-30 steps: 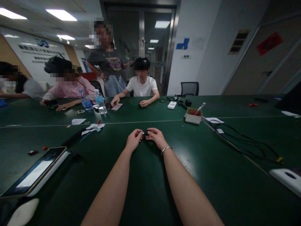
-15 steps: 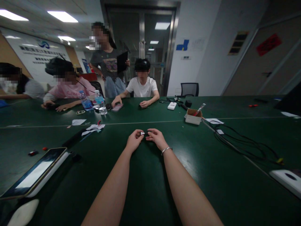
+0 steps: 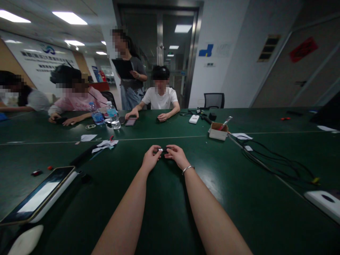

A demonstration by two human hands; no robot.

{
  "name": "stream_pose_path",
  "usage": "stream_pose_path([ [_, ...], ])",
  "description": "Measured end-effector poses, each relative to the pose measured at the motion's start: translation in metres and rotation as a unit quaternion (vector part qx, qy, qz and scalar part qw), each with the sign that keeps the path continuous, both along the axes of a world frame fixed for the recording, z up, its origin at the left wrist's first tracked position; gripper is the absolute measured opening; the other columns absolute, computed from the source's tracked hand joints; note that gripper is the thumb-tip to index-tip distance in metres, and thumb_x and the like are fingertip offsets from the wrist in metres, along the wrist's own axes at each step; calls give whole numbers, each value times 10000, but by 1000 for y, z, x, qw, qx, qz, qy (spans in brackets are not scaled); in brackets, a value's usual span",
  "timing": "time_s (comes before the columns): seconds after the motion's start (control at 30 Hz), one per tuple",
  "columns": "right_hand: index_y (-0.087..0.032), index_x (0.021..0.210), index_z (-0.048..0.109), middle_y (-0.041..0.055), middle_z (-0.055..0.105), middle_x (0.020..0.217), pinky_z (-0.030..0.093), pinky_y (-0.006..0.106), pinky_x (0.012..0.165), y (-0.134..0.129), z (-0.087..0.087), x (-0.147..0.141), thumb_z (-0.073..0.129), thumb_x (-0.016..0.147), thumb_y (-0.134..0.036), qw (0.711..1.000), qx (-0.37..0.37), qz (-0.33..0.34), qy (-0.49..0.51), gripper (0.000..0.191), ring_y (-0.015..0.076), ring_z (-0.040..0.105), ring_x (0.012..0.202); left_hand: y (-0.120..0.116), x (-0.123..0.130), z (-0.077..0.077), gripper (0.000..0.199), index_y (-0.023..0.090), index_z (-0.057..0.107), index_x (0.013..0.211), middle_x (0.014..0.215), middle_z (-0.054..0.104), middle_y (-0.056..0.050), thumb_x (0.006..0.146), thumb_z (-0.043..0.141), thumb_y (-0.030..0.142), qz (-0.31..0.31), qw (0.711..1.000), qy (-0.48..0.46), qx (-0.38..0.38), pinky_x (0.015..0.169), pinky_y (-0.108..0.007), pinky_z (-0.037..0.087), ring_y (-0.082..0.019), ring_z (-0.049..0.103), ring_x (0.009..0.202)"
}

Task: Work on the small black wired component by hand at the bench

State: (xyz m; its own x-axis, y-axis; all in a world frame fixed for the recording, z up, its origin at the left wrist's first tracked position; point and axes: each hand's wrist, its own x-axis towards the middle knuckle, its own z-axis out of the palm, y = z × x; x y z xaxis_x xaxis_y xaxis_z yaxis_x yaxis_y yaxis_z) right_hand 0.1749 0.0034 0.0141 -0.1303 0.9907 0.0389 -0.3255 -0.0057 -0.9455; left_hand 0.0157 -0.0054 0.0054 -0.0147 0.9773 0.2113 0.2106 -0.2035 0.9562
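Between my hands is a small black stick with a shiny silver end (image 3: pixel 160 150), shaped much like a USB flash drive, though too small to be sure. My left hand (image 3: pixel 151 158) pinches its silver side between thumb and fingers. The dark end sits in the pinched fingertips of my right hand (image 3: pixel 176 156), which has a silver bracelet (image 3: pixel 188 170) at the wrist. Fingers cover both ends of the stick. Both hands are low over the green table (image 3: pixel 170 198).
Left, a phone (image 3: pixel 42 194) leans on a white block near a white mouse-like object (image 3: pixel 26 241). Paper scraps (image 3: pixel 105 144) and bottles (image 3: pixel 113 115) stand beyond. Right are a small box (image 3: pixel 218 131), black cables (image 3: pixel 276 161) and a white device (image 3: pixel 324 205). Several people sit or stand across the table.
My hands and the small stick have hardly moved. The standing person at the back has turned and shifted right, with the black board now in front of the body.
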Motion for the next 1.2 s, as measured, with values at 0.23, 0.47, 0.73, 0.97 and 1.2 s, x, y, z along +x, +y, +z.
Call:
stream_pose_path([
  [0.23,-142,928,627,9,653,694,597,232,564,1,-1,0,676,759,-113,1000,1,2,2,179,124,683,565,0,0,0,321,167,630,942,802,649,-44,758,614,429,5,1000,0,-12,534,-213,473,-122,616,657],
  [0.47,-143,937,626,8,653,697,599,236,570,-1,0,0,666,765,-119,1000,2,2,0,178,126,684,572,0,-1,1,323,195,620,981,862,638,-42,737,640,405,19,1000,-6,-9,523,-214,480,-126,614,676],
  [0.73,-139,945,619,12,648,707,597,236,576,-1,1,0,644,781,-102,1000,1,-2,0,170,123,682,572,0,-2,1,273,201,624,949,780,609,-16,736,638,372,-4,1000,6,-9,529,-214,478,-125,592,669],
  [0.97,-130,950,618,20,646,705,594,229,566,0,0,0,640,783,-86,1000,-5,-4,-2,175,129,683,568,-1,-3,2,251,181,650,951,928,642,-65,747,636,326,7,1000,20,5,545,-230,503,-136,601,717],
  [1.2,-134,943,618,7,639,686,598,240,576,2,-2,1,642,780,-92,1000,-2,-2,6,170,128,680,560,-3,-2,5,311,186,616,1011,926,626,-56,748,635,351,8,1000,15,5,537,-221,504,-125,602,695],
])
